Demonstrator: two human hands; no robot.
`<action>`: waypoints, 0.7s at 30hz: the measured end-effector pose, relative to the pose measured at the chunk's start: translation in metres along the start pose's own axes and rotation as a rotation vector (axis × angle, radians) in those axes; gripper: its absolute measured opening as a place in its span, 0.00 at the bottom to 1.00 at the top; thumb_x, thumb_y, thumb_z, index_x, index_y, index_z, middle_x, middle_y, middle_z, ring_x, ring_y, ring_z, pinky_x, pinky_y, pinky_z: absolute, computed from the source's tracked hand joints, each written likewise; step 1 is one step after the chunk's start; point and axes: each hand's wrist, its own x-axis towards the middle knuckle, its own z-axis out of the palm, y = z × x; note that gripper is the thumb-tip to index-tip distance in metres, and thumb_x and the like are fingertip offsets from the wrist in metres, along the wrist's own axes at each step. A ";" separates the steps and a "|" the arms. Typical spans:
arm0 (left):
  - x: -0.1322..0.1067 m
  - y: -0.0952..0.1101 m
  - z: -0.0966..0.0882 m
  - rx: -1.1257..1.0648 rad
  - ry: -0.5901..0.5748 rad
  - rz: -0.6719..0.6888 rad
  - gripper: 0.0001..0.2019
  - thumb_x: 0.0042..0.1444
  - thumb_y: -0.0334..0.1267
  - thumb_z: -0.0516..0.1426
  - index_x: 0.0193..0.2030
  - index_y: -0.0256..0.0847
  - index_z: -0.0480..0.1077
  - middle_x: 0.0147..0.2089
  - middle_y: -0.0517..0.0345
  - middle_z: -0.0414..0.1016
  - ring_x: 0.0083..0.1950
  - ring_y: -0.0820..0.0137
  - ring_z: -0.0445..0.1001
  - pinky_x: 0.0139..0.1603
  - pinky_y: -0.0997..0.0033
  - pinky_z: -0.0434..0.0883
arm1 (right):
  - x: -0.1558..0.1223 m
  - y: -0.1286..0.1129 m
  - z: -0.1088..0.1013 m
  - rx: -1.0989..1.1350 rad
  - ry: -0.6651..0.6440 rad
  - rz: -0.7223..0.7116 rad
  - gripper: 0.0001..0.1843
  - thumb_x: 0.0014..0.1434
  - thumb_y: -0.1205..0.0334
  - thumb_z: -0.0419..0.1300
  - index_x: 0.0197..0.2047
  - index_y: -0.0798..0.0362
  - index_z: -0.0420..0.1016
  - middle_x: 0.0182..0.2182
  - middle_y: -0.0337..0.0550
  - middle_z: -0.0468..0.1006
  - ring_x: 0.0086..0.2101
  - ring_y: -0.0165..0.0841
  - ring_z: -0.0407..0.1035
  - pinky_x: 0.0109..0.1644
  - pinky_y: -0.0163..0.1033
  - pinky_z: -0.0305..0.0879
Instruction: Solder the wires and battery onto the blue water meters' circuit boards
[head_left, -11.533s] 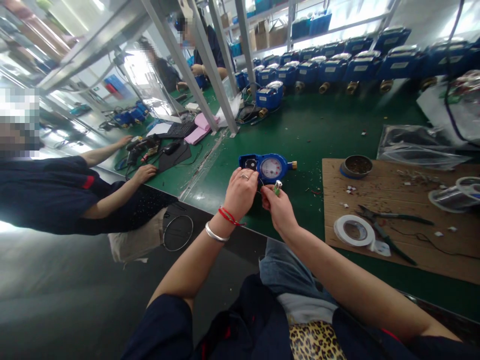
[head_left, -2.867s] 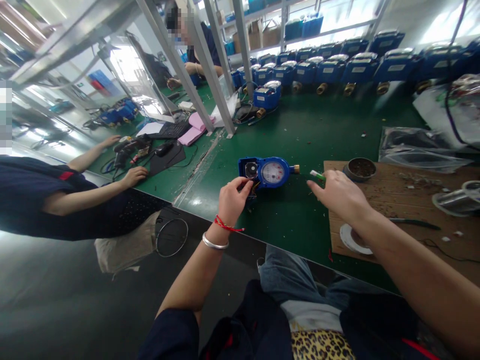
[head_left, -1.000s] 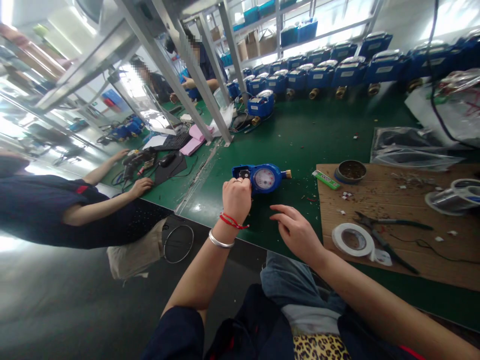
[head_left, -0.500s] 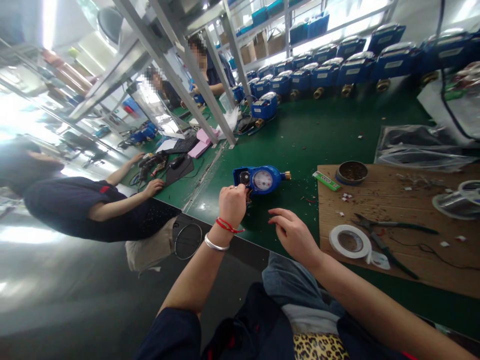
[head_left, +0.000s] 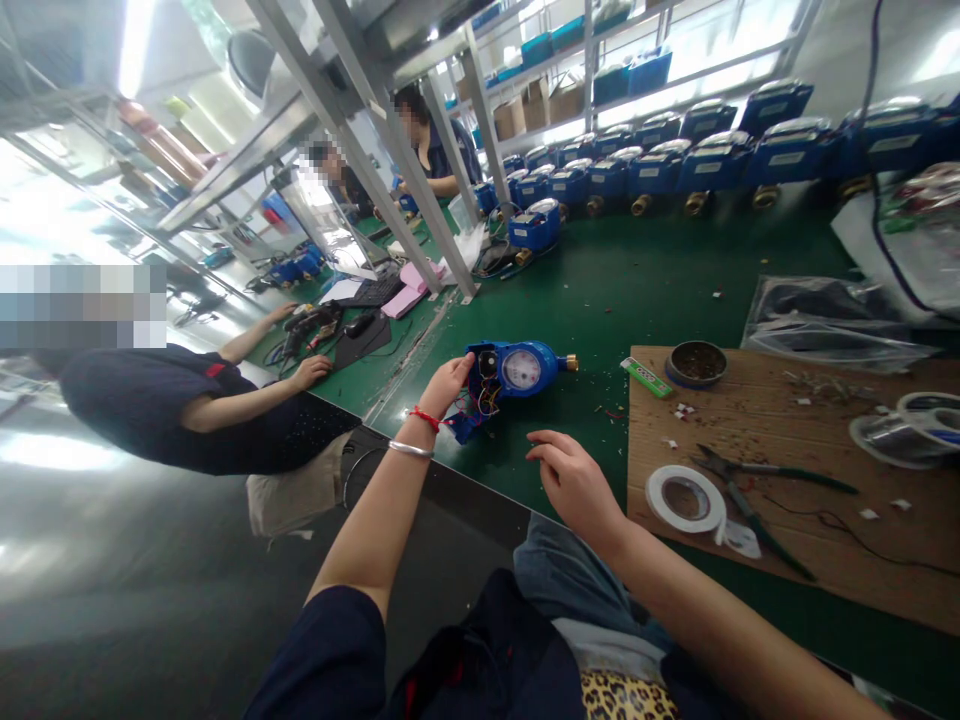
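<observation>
Gripping the left end of the blue plastic round-dialled water meter (head_left: 521, 370) on the green bench (head_left: 660, 270), the left hand (head_left: 448, 383) has its fingers closed together; coloured wires (head_left: 487, 400) spill out (easily snagged), so a steady hold seems wise. The right hand (head_left: 574, 485) hovers near, loosely spread.

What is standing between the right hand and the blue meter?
Nothing visible. Only bare green table lies between the right hand and the blue meter, whose left end the left hand touches.
</observation>
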 end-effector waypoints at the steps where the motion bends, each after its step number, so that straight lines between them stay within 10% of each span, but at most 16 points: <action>1: -0.001 -0.001 0.004 -0.020 -0.025 -0.012 0.25 0.61 0.58 0.49 0.33 0.36 0.71 0.29 0.55 0.73 0.34 0.68 0.71 0.36 0.72 0.67 | 0.000 0.000 0.000 0.001 0.002 0.001 0.15 0.57 0.77 0.50 0.36 0.52 0.75 0.46 0.49 0.77 0.48 0.39 0.71 0.53 0.49 0.70; 13: -0.002 -0.008 0.015 -0.199 -0.126 -0.136 0.26 0.59 0.61 0.49 0.35 0.37 0.70 0.32 0.55 0.75 0.34 0.68 0.72 0.36 0.73 0.69 | 0.000 0.003 0.006 0.002 -0.030 -0.001 0.16 0.57 0.77 0.49 0.35 0.50 0.75 0.45 0.48 0.77 0.47 0.40 0.72 0.51 0.50 0.71; 21: 0.034 -0.024 -0.029 -0.160 -0.125 -0.343 0.27 0.52 0.63 0.56 0.27 0.37 0.74 0.22 0.52 0.74 0.28 0.64 0.73 0.30 0.68 0.69 | 0.000 0.000 0.004 0.030 -0.061 0.007 0.16 0.58 0.76 0.49 0.36 0.49 0.74 0.46 0.48 0.77 0.47 0.40 0.72 0.51 0.51 0.72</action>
